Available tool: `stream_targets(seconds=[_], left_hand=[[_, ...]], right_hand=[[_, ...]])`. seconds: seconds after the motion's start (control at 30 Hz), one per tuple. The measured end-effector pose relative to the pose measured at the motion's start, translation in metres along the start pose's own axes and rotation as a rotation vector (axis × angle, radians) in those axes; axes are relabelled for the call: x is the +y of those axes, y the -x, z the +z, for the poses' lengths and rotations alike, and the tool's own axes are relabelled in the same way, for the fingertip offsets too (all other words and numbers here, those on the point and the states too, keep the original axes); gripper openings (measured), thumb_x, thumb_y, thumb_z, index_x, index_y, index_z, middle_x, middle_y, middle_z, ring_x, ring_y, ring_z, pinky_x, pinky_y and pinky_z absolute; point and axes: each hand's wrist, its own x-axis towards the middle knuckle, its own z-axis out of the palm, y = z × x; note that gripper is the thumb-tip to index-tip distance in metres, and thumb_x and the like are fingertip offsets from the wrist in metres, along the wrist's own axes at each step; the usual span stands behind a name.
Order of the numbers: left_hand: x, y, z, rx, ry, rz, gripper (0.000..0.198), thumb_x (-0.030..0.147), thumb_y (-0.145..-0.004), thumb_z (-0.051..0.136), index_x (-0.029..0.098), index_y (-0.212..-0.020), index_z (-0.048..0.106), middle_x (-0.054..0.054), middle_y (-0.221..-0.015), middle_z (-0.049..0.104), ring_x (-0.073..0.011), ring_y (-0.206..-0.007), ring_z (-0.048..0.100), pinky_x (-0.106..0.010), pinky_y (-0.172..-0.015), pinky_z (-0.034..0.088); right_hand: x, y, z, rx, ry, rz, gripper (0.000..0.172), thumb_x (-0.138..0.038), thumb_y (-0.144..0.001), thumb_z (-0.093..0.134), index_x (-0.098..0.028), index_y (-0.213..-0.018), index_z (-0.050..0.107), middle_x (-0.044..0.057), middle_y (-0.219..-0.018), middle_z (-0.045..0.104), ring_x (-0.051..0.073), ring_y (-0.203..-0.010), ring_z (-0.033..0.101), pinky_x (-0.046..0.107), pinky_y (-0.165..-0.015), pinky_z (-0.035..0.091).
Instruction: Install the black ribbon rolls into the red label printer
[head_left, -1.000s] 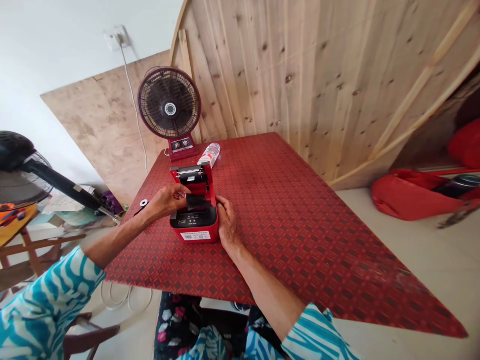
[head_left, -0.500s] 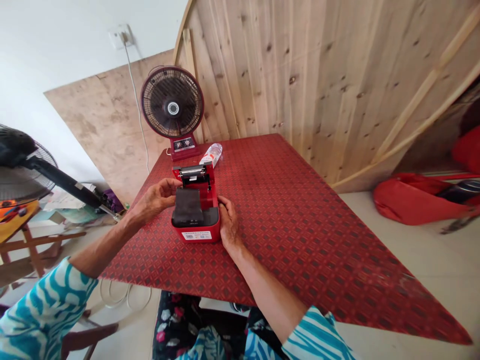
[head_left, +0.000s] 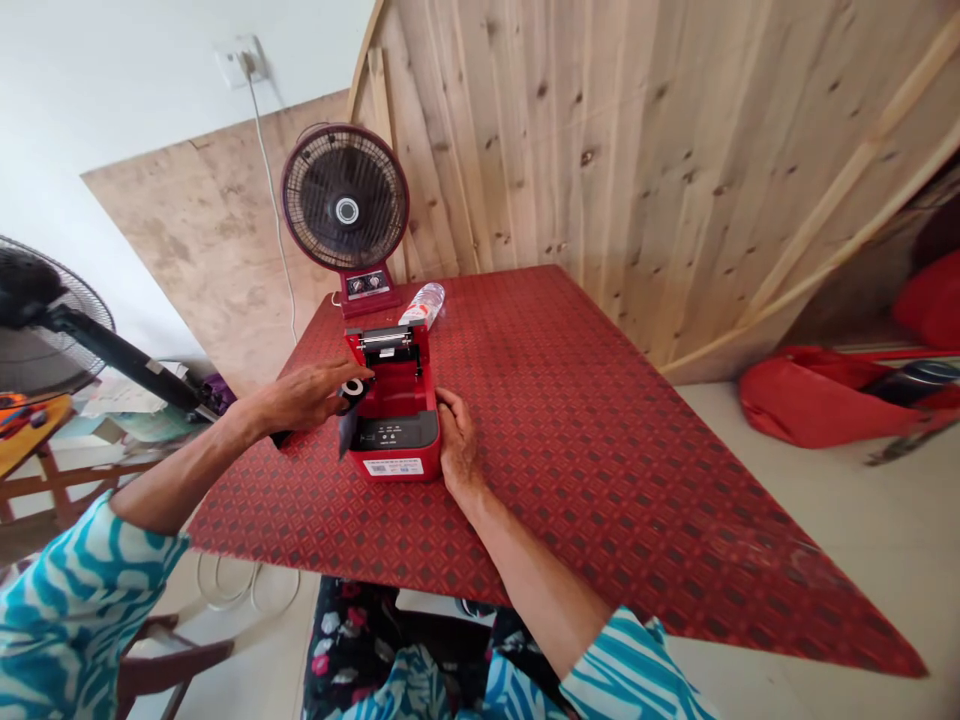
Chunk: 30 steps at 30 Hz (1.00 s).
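Observation:
A red compact printer (head_left: 394, 400) stands open near the middle of the table, its lid raised at the back and its roller and inner well showing. My left hand (head_left: 304, 395) is at the printer's left side, pinching a small black roll with a white core (head_left: 352, 388). A dark strip (head_left: 345, 432) hangs from that roll beside the printer's front corner. My right hand (head_left: 457, 442) grips the printer's right side near the front, its fingers curled over the red casing.
The printer stands on a red patterned tabletop (head_left: 600, 480). Behind it are a small desk fan (head_left: 345, 205) and a lying plastic bottle (head_left: 422, 305). A standing fan (head_left: 45, 330) is at the far left, and a red bag (head_left: 817, 400) lies on the floor at right.
The black strip no longer lies across the printer's front. My left hand has moved left and down, holding the roll with the strip hanging. My right hand has stayed on the printer.

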Motion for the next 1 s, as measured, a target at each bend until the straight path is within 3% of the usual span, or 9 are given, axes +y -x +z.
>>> stream_targets(seconds=[0.2, 0.27, 0.4, 0.53, 0.73, 0.87, 1.0], left_hand=[[-0.031, -0.004, 0.033, 0.145, 0.58, -0.186, 0.04, 0.034, -0.076, 0.065, 0.015, -0.111, 0.059, -0.006, -0.093, 0.069, -0.0184, -0.081, 0.064, -0.032, -0.074, 0.052], [-0.031, 0.0, 0.031, 0.177, 0.716, -0.213, 0.038, 0.038, -0.077, 0.066, 0.014, -0.106, 0.062, -0.007, -0.093, 0.069, -0.0169, -0.078, 0.063, -0.03, -0.071, 0.051], [-0.016, 0.004, 0.014, 0.234, 0.804, -0.17, 0.043, 0.042, -0.08, 0.064, 0.018, -0.115, 0.062, -0.007, -0.101, 0.069, -0.0166, -0.08, 0.062, -0.029, -0.072, 0.05], [-0.003, -0.016, 0.015, 0.113, 0.697, -0.082, 0.048, 0.044, -0.082, 0.062, 0.017, -0.121, 0.062, -0.008, -0.107, 0.069, -0.021, -0.091, 0.064, -0.032, -0.081, 0.05], [0.008, -0.052, 0.037, 0.034, 0.248, -0.072, 0.041, 0.032, -0.081, 0.06, 0.019, -0.119, 0.063, -0.007, -0.123, 0.066, -0.024, -0.112, 0.06, -0.035, -0.098, 0.044], [0.016, -0.062, 0.041, -0.075, 0.06, -0.119, 0.034, 0.025, -0.08, 0.058, 0.02, -0.113, 0.065, -0.006, -0.119, 0.068, -0.0229, -0.109, 0.062, -0.032, -0.095, 0.045], [0.011, -0.075, 0.052, -0.073, 0.077, -0.163, 0.032, 0.02, -0.071, 0.065, 0.018, -0.103, 0.063, -0.005, -0.101, 0.072, -0.0215, -0.095, 0.066, -0.029, -0.082, 0.05]], right_hand=[[-0.005, 0.0, 0.001, 0.012, 0.015, -0.004, 0.032, -0.037, -0.085, 0.046, -0.024, -0.107, 0.064, 0.005, -0.112, 0.063, 0.021, -0.109, 0.056, 0.04, -0.099, 0.041], [-0.006, 0.001, 0.001, 0.006, 0.021, -0.002, 0.032, -0.037, -0.085, 0.045, -0.024, -0.108, 0.064, 0.006, -0.112, 0.063, 0.021, -0.109, 0.056, 0.041, -0.1, 0.04], [-0.005, 0.0, 0.0, -0.007, 0.02, -0.009, 0.033, -0.037, -0.085, 0.045, -0.023, -0.109, 0.063, 0.006, -0.113, 0.063, 0.021, -0.109, 0.056, 0.041, -0.1, 0.041], [-0.005, 0.0, 0.0, -0.001, 0.02, -0.008, 0.034, -0.038, -0.085, 0.045, -0.023, -0.109, 0.063, 0.006, -0.112, 0.063, 0.021, -0.11, 0.056, 0.041, -0.1, 0.04], [-0.012, 0.002, 0.001, -0.001, 0.04, -0.018, 0.033, -0.037, -0.084, 0.044, -0.023, -0.107, 0.063, 0.006, -0.112, 0.063, 0.021, -0.109, 0.056, 0.04, -0.1, 0.041], [-0.01, 0.0, 0.002, 0.012, 0.043, -0.027, 0.032, -0.036, -0.084, 0.044, -0.023, -0.106, 0.063, 0.005, -0.109, 0.063, 0.02, -0.108, 0.056, 0.039, -0.099, 0.041], [-0.006, -0.001, 0.003, 0.012, 0.034, -0.028, 0.031, -0.035, -0.085, 0.044, -0.024, -0.106, 0.064, 0.005, -0.109, 0.064, 0.019, -0.106, 0.057, 0.038, -0.097, 0.042]])
